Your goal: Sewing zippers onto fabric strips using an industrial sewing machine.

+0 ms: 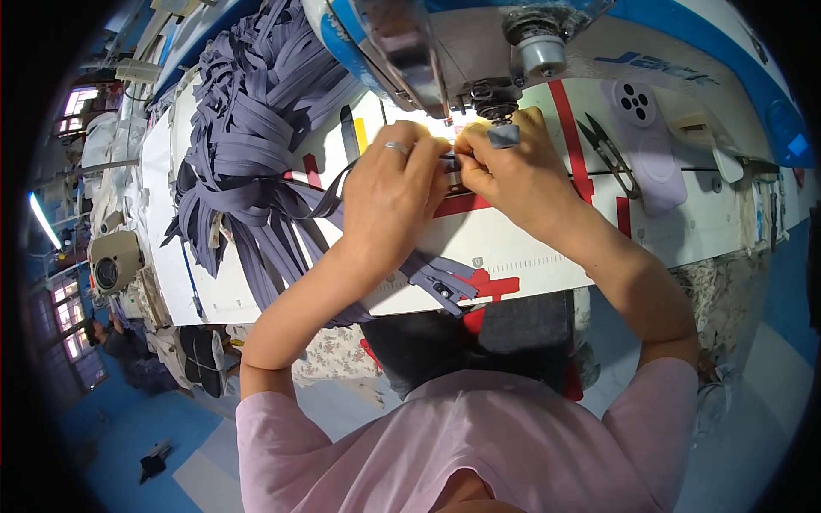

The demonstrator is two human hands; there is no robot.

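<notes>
My left hand (389,192) and my right hand (517,175) meet under the needle area of a blue and white sewing machine (410,51), fingers bent and pinching. A grey zipper tape (329,203) runs from a large tied bundle of grey zippers (227,154) to my left hand, which is closed on it. My right thumb and fingers are pinched together at the dark edge of a small piece between the hands; what they grip is mostly hidden. Below my left wrist, loose zipper ends (445,286) with a dark slider lie near the table's front edge.
Black thread snips (609,158) and a lilac phone (646,145) lie right of my right hand. Red tape strips (571,141) mark the white table (547,256). White fabric hangs at the right end. At far left stand cluttered shelves and a person (137,350).
</notes>
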